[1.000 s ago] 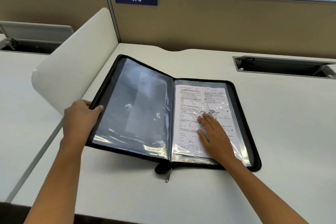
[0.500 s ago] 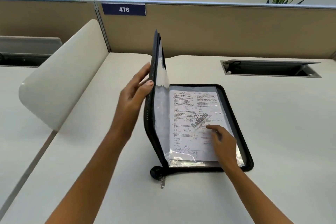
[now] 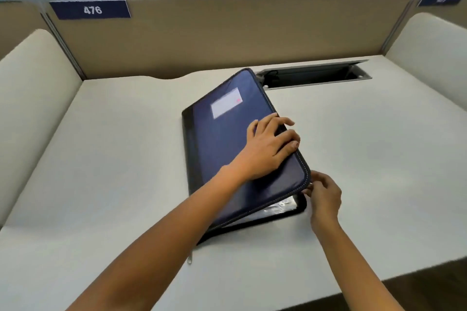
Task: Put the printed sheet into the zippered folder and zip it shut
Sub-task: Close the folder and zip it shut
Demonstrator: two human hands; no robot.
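Observation:
The dark blue zippered folder (image 3: pixel 227 149) lies on the white desk with its front cover folded nearly down, a gap still open along the near right edge. A white label (image 3: pixel 226 103) sits on the cover. My left hand (image 3: pixel 267 149) rests on the cover with its fingers curled over the right edge. My right hand (image 3: pixel 324 192) touches the folder's near right corner, fingers pinched at the cover's rim. Clear plastic sleeve (image 3: pixel 275 208) shows in the gap; the printed sheet is hidden inside. The metal zipper pull (image 3: pixel 189 259) lies on the desk near the spine's front end.
A grey cable tray (image 3: pixel 316 74) is sunk into the desk just behind the folder. Beige partitions with a "476" sign (image 3: pixel 92 9) close the back. Rounded white dividers (image 3: pixel 27 98) stand left and right. The desk's front edge (image 3: pixel 379 283) runs close to my right forearm.
My left hand swung the cover from upright down over the right half. My right hand came off the sheet and moved out to the folder's near right corner. The sheet is now covered.

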